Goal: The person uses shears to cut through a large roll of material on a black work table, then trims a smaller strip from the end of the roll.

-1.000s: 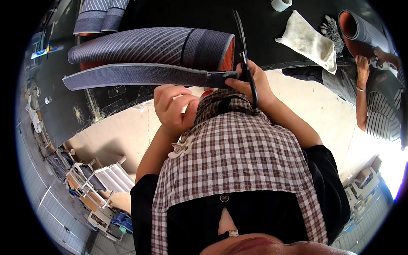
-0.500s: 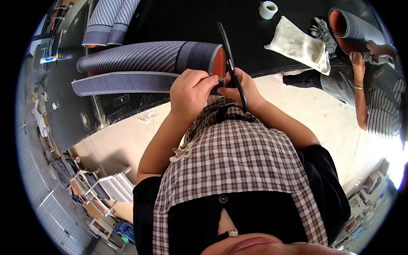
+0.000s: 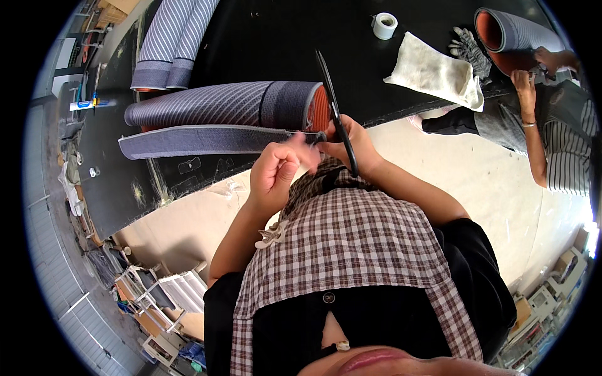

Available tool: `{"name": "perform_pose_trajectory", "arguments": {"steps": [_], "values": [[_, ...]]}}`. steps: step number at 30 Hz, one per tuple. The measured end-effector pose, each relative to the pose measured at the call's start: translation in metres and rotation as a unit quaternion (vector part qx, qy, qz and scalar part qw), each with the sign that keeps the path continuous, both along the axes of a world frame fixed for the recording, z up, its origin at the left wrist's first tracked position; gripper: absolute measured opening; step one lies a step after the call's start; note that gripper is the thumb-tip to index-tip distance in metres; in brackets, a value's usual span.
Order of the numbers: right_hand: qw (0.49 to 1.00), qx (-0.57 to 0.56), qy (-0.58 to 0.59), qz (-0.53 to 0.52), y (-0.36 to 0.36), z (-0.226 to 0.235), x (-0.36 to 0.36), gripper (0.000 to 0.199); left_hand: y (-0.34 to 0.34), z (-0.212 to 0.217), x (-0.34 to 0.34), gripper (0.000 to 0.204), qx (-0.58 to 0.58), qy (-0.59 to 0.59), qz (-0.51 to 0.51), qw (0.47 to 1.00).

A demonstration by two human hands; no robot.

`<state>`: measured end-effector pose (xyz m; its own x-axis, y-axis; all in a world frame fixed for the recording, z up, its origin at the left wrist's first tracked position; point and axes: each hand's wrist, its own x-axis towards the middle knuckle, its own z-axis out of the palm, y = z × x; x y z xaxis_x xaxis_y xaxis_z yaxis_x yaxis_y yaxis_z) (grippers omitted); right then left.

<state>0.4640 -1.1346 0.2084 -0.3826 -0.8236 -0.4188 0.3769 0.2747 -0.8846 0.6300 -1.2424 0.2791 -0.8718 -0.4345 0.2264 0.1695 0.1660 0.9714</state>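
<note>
A rolled mat, grey-blue with pale stripes and a red-orange underside, lies on the black table in front of me. Its loose edge stretches along the near side. My right hand grips black scissors, blades pointing up and away, and its fingertips are at the end of that loose edge. Close by on the left is my left hand, its palm side partly showing. Motion smears its fingers near the edge's end, so whether they hold anything is unclear.
More striped rolls lie at the far left of the black table. A white tape roll, a cream cloth and a grey glove are at the right. There, a co-worker's hands touch another rolled mat.
My left hand has drawn back from the mat's edge and turned, its fingers now blurred. My right hand still holds the scissors there. The whole view has shifted slightly.
</note>
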Motion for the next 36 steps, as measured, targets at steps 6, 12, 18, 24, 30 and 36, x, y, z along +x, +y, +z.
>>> {"name": "perform_pose_trajectory", "arguments": {"steps": [6, 12, 18, 24, 30, 36], "values": [[0.999, -0.009, -0.031, -0.024, 0.001, 0.004, 0.000, 0.038, -0.005, 0.018, -0.002, 0.017, -0.185, -0.189, 0.060, 0.962], [0.998, -0.038, -0.036, -0.023, 0.001, -0.004, 0.004, 0.036, -0.011, 0.000, -0.041, 0.026, -0.446, -0.079, 0.121, 0.883], [0.995, -0.057, -0.074, -0.044, -0.002, 0.001, 0.003, 0.038, -0.011, -0.009, -0.045, 0.010, -0.372, -0.021, 0.141, 0.917], [0.994, -0.033, -0.087, -0.056, 0.001, 0.001, 0.000, 0.040, -0.023, 0.018, -0.021, 0.030, 0.207, 0.093, -0.001, 0.974], [0.996, -0.019, -0.069, -0.050, -0.001, 0.008, -0.001, 0.038, -0.040, 0.030, 0.033, 0.014, -0.214, -0.275, -0.175, 0.921], [0.995, -0.059, -0.069, -0.042, 0.001, -0.008, -0.003, 0.038, 0.000, 0.025, -0.026, 0.027, -0.411, -0.135, 0.136, 0.891]]}}
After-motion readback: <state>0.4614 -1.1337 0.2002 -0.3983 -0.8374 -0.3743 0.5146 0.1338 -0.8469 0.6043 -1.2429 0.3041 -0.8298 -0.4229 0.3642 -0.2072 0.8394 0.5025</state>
